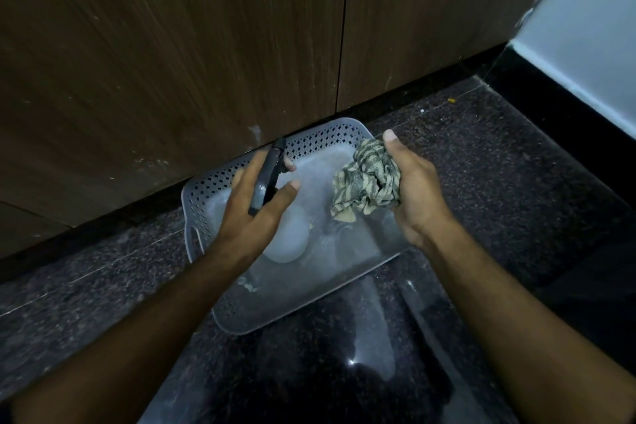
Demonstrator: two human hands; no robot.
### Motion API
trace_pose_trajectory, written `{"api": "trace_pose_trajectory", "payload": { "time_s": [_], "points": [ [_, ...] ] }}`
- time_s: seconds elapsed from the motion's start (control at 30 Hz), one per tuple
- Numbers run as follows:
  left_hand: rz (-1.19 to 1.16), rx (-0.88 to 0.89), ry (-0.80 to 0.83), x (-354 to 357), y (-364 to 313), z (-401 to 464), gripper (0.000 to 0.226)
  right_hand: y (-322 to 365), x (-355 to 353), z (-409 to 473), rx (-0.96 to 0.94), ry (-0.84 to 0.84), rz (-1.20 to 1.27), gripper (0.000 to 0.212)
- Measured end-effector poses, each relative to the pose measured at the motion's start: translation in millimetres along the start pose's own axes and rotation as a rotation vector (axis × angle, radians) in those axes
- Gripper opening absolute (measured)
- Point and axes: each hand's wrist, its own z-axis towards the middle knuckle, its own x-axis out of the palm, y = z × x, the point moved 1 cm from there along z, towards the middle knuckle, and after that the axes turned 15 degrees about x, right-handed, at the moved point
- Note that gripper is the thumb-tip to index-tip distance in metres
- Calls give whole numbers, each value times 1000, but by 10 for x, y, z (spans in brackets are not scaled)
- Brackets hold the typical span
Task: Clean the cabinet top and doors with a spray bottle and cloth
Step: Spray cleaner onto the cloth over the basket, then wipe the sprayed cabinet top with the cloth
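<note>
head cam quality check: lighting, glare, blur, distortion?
Head view: dim overall, cabinet doors underexposed; specular glare spot on the polished floor; wide-angle bowing along the cabinet base; spray bottle body looks soft and washed out under the left hand; cloth in the right hand is fairly sharp.

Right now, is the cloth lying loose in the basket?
No, the right hand grips the bunched cloth above the grey basket.
</note>
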Motion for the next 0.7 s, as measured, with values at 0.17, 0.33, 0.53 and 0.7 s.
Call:
{"api": "trace_pose_trajectory", "payload": {
  "time_s": [0.17, 0.33, 0.53, 0.7],
  "points": [
    [76, -38, 41, -66, 127, -141, 56, -44, 51, -95, -25, -23, -43, 25],
    [293, -322, 347, -343, 291, -293, 100, 22, 44, -249, -32, -39, 23, 27],
    [-129, -642, 591, -360, -329, -574, 45, 407, -26, -624, -99, -61, 70, 24],
    [-243, -385, 445, 166, -931, -109, 68, 1123, -12, -1153, -219, 62, 13, 27]
  ]
}}
